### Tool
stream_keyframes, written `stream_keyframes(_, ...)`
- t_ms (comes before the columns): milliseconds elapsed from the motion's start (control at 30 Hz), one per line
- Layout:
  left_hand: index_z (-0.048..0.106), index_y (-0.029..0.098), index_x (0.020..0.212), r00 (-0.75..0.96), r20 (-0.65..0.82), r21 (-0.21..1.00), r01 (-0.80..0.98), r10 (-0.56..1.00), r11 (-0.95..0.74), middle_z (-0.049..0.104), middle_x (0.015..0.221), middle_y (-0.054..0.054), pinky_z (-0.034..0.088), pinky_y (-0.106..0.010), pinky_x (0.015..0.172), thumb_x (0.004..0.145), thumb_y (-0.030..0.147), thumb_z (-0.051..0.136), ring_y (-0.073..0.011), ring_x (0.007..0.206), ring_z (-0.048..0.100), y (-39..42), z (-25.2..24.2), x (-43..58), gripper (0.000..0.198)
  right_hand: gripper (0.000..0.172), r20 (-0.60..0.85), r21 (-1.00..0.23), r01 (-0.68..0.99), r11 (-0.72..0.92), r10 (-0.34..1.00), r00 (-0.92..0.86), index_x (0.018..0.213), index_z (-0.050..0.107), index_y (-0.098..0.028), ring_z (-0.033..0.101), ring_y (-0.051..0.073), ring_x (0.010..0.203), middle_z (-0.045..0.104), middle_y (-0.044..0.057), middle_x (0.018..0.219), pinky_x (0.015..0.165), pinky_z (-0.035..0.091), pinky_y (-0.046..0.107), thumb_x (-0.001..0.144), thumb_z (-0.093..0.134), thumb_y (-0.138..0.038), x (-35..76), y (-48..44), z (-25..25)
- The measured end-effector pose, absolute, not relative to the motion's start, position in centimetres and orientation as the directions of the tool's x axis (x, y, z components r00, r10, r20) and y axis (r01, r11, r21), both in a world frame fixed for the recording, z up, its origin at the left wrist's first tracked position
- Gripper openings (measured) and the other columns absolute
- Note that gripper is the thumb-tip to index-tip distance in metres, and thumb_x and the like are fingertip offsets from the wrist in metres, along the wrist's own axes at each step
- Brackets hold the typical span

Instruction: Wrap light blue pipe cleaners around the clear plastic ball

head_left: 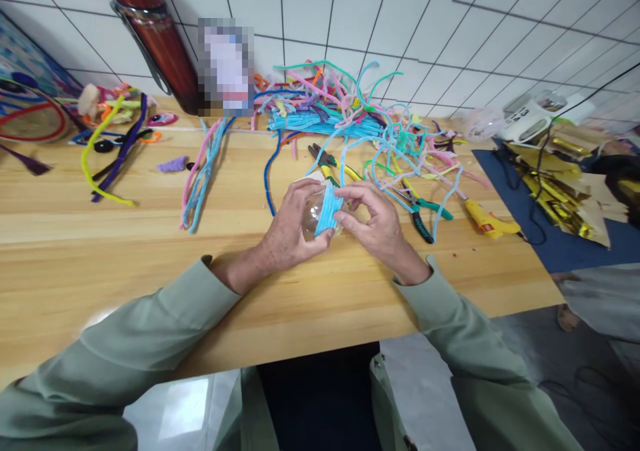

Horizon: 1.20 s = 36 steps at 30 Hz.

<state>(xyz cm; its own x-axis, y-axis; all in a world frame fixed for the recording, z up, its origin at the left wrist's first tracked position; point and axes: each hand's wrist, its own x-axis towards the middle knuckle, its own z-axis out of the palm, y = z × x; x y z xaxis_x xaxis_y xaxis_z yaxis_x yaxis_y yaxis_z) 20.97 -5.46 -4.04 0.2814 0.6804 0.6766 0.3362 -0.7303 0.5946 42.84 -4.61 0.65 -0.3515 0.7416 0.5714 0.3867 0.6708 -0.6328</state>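
A transparent ball (311, 215), with light blue pipe cleaner (328, 211) laid in close rows around its middle, is held above the wooden table. My left hand (291, 227) grips the ball from the left, thumb below and fingers on top. On the other side, my right hand (376, 221) is closed, with thumb and index finger pinching at the right edge of the blue rows. A loose blue strand rises from near the right fingertips toward the pile behind. Just beyond the ball lie pliers (327, 161) with dark jaws.
A tangled heap of colored pipe cleaners (330, 114) lies along the tiled wall. Green-handled cutters (420, 214) and a yellow glue gun (490, 221) rest to the right. A red thermos (160, 37) stands at the back left. Pink and blue stems (204, 174) lie left.
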Motion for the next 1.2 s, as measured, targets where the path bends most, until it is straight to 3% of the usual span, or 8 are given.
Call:
stream_keyframes(200,0.045,0.030,0.154,0.277,0.681,0.597,0.324,0.677,-0.734,0.055,0.151,-0.016,0.052,-0.066,0.121,0.087,0.033,0.082,-0.0373,0.146,0.055,-5.45,-4.09,20.75,0.077,0.023,0.575,-0.632,0.351,0.691,0.722,-0.385,0.127,0.077,-0.029,0.071,0.023,0.095,0.078,0.008,0.118,0.088,0.063,0.043,0.106,0.070,-0.037,43.43,-4.57,0.39)
stream_keyframes(433,0.044,0.031,0.157,0.332,0.665,0.610,0.275,0.669,-0.743,0.055,0.153,-0.016,0.054,-0.064,0.120,0.102,0.046,0.067,-0.0355,0.148,0.053,-5.01,-4.05,20.35,0.061,0.021,0.573,-0.645,0.366,0.671,0.742,-0.349,0.123,0.079,-0.029,0.070,0.022,0.091,0.078,0.007,0.112,0.085,0.063,0.042,0.104,0.073,-0.037,43.23,-4.57,0.15)
stream_keyframes(667,0.042,0.030,0.157,0.330,0.646,0.604,0.329,0.688,-0.726,0.053,0.155,-0.017,0.053,-0.065,0.122,0.086,0.038,0.085,-0.0376,0.150,0.052,-5.16,-4.08,20.44,0.083,0.020,0.580,-0.652,0.363,0.666,0.746,-0.326,0.121,0.079,-0.028,0.070,0.022,0.089,0.079,0.007,0.110,0.084,0.063,0.042,0.103,0.075,-0.037,43.08,-4.51,0.05)
stream_keyframes(867,0.041,0.031,0.157,0.336,0.648,0.607,0.314,0.684,-0.730,0.053,0.155,-0.017,0.055,-0.063,0.120,0.086,0.030,0.084,-0.0364,0.151,0.052,-5.30,-3.86,20.55,0.083,0.020,0.583,-0.652,0.361,0.667,0.745,-0.325,0.121,0.079,-0.028,0.070,0.022,0.089,0.079,0.007,0.113,0.082,0.063,0.041,0.102,0.075,-0.034,43.09,-4.64,-0.06)
stream_keyframes(1200,0.045,0.029,0.151,0.305,0.651,0.613,0.330,0.695,-0.718,0.057,0.151,-0.016,0.054,-0.065,0.120,0.094,0.035,0.080,-0.0356,0.148,0.055,-5.62,-3.62,20.73,0.067,0.021,0.603,-0.639,0.342,0.689,0.725,-0.334,0.120,0.080,-0.029,0.074,0.024,0.096,0.078,0.008,0.115,0.087,0.064,0.043,0.102,0.077,-0.040,43.06,-4.92,-0.16)
